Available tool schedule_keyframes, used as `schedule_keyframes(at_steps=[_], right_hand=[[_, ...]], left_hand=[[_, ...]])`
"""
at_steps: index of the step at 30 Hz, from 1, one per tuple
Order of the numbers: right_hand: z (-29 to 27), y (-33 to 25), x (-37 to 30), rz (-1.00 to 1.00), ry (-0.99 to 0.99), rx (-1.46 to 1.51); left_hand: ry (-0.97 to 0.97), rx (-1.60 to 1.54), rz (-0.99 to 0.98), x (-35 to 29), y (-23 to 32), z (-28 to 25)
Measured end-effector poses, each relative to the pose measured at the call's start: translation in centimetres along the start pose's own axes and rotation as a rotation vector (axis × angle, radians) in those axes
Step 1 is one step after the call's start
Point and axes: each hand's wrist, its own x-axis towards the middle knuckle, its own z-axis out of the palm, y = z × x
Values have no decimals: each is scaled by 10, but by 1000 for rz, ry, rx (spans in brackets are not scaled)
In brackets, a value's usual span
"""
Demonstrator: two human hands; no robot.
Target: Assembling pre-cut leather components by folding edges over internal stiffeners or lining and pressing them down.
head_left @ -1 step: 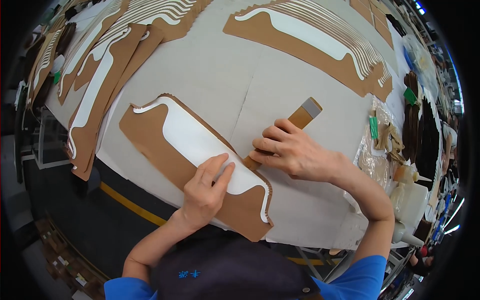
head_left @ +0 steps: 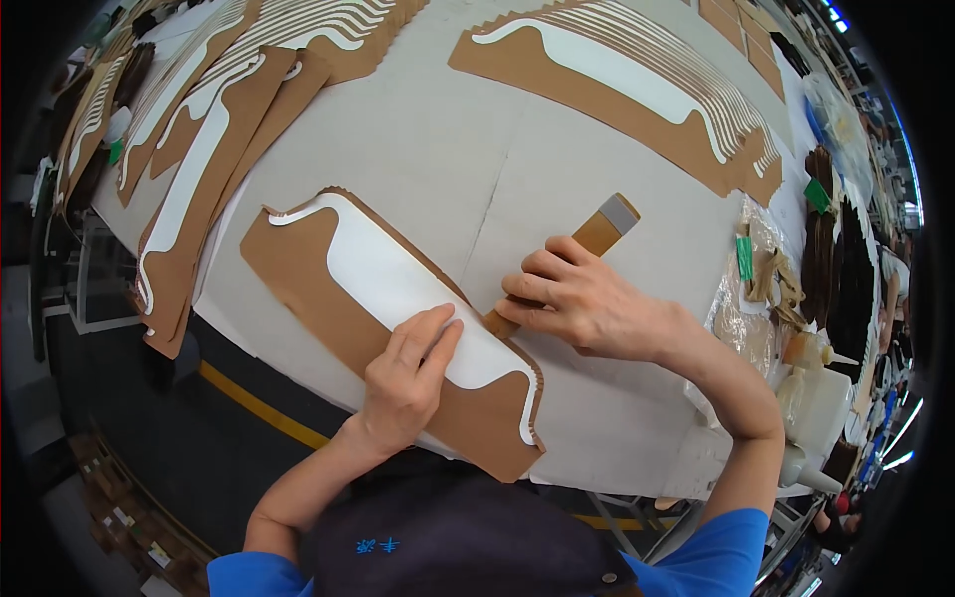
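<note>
A long brown leather-like piece [head_left: 298, 284] lies slantwise on the table, with a shaped white panel [head_left: 383, 269] on it. Along the panel's far side runs a narrow brown edge, notched around its curved ends. My left hand [head_left: 406, 373] rests on the white panel, thumb apart from the fingers, its fingertips pressing down. In my right hand [head_left: 587, 303] is a flat brown bar-shaped tool [head_left: 601, 235] with a grey band near its upper end. The tool's lower end touches the far edge of the piece, close to my left fingertips.
Overlapping brown-and-white pieces [head_left: 607, 75] fan out at the far right; more stacked pieces [head_left: 189, 189] lie at the left. White plastic bottles [head_left: 818, 408], clear plastic wrap [head_left: 741, 298] and dark brown strips [head_left: 821, 214] line the right side. The table's near edge borders my apron.
</note>
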Motion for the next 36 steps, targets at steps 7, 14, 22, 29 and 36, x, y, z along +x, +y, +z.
schedule_keyframes(at_steps=[7,14,22,29,36], right_hand=[[3,17,30,-40,51,-5],[5,34,64,-59,60,19],[7,56,112,-52,66,50],[16,81,154,-69,102,37],[12,94,182,-105,104,72]], left_hand=[[18,154,115,21,-10,-19],[118,-78,-108,16,-35,-19],[92,82,70,33,-63,-44],[119,-58,-101,39,-90,-56],[72,103,-99,42,-99,-67]])
